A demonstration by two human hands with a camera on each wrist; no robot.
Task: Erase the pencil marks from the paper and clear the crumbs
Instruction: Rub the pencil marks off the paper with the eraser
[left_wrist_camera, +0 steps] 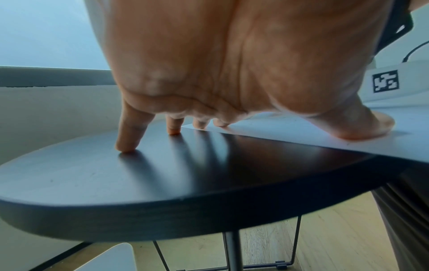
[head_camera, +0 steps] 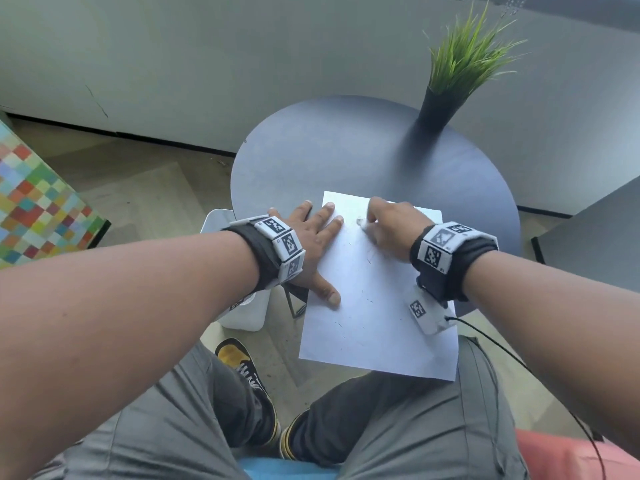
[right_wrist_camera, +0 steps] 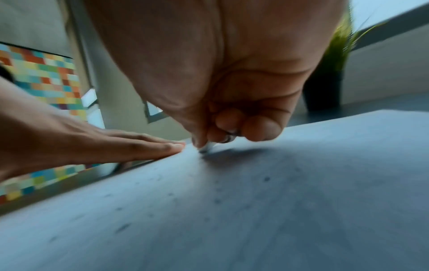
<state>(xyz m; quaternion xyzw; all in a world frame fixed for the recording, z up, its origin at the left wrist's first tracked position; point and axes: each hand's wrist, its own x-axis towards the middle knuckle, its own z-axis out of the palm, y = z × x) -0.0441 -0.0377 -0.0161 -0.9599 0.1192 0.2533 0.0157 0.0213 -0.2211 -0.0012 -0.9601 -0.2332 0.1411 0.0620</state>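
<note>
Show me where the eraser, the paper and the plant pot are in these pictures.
eraser (right_wrist_camera: 207,146): right wrist view, its white tip below the pinching fingers.
paper (head_camera: 374,327): head view, bare middle of the sheet.
plant pot (head_camera: 437,109): head view, its dark side wall.

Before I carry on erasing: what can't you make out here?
- Eraser: mostly buried in the right hand; right wrist view blurred.
- Pencil marks on the paper: faint, too small in head view.
- Specks: crumbs or marks, cannot tell.
- Paper under the left hand: hidden.
</note>
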